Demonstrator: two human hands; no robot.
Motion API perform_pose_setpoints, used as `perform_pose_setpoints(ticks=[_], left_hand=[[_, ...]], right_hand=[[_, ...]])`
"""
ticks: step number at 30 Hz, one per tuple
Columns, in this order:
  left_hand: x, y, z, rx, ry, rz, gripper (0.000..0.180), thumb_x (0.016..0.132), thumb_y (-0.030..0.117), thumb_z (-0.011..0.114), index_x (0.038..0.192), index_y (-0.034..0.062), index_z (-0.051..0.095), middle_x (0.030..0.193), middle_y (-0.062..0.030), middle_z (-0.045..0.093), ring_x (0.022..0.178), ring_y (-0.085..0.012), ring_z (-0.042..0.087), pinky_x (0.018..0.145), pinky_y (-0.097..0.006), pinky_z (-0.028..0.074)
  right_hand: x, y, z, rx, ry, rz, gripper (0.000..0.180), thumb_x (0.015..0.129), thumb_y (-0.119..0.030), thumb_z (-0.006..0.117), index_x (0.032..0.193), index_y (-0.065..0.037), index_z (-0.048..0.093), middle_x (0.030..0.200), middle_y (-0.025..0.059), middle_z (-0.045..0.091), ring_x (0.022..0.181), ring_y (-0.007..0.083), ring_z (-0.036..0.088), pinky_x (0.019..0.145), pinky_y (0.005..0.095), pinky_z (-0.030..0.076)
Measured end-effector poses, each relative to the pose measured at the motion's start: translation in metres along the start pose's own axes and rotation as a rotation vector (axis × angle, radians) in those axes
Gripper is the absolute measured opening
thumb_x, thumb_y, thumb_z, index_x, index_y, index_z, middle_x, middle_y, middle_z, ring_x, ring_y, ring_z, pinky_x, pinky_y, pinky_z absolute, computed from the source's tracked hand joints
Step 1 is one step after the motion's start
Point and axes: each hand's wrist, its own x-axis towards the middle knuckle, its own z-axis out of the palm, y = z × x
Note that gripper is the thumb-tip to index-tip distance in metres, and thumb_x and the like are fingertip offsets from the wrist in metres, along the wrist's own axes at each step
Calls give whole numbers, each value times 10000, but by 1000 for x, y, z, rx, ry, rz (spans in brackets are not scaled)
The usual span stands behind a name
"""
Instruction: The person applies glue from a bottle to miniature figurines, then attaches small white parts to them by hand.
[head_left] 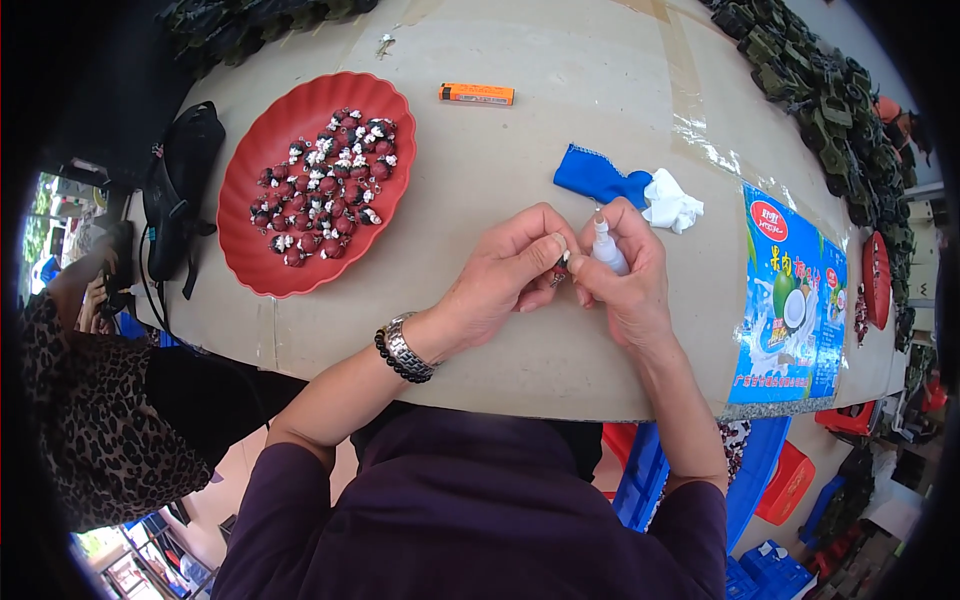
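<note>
Over the near part of the table, my two hands meet at the fingertips. My left hand (pixel 490 265) pinches a small dark red and black charm (pixel 557 272) with a bit of white on it, mostly hidden by the fingers. A small white squeeze bottle (pixel 607 248) with a narrow nozzle pointing up rests in the grip of my right hand (pixel 640 290). The thumb and index finger of that hand touch the charm's white part. To the left, a scalloped red dish (pixel 236 190) holds many similar charms (pixel 325 185) in red, black and white.
An orange lighter (pixel 477 94) lies beyond my hands. A blue cloth (pixel 600 178) and crumpled white tissue (pixel 672 202) are at the right, near a blue printed sheet (pixel 790 300). A black bag (pixel 180 190) lies left, beside another person (pixel 110 420). Dark green items (pixel 820 100) pile along the far right edge.
</note>
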Motion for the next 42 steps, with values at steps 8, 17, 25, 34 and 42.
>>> perform_pose_setpoints(ticks=[8, 17, 25, 34, 42], left_hand=[[1, 5, 6, -24, -53, -4, 225, 993, 307, 488, 1023, 84, 487, 784, -22, 550, 559, -36, 390, 480, -181, 302], [1, 3, -1, 0, -39, 106, 333, 880, 245, 684, 1069, 80, 464, 798, 0, 560, 550, -35, 439, 458, -176, 312], [-1, 12, -5, 13, -27, 109, 315, 864, 137, 696, 1106, 33, 524, 828, -17, 585, 637, -62, 549, 507, -197, 427], [-1, 9, -4, -39, -82, 142, 310, 928, 108, 596, 1206, 5, 507, 936, -24, 589, 799, -80, 562, 735, -238, 480], [0, 5, -6, -11, -81, 177, 213, 935, 77, 566, 1129, 8, 516, 963, -44, 588, 804, -92, 555, 757, -249, 475]], right_hand=[[1, -5, -6, 67, 23, -55, 226, 759, 35, 630, 868, -79, 467, 780, 9, 513, 526, 67, 489, 440, 197, 388], [0, -1, -8, 146, 37, -139, 312, 739, 39, 685, 937, -77, 472, 763, 13, 538, 536, 65, 504, 449, 209, 383], [-2, -2, -9, 175, 8, -145, 319, 740, 47, 674, 975, -64, 488, 771, 19, 540, 569, 75, 517, 469, 218, 397], [-3, 0, -9, 46, -5, -216, 228, 763, 19, 684, 931, -40, 541, 768, 7, 570, 590, 54, 523, 499, 200, 407], [-4, 0, -6, -45, 12, -206, 158, 757, 33, 649, 861, -28, 547, 811, 41, 539, 595, 81, 505, 453, 208, 403]])
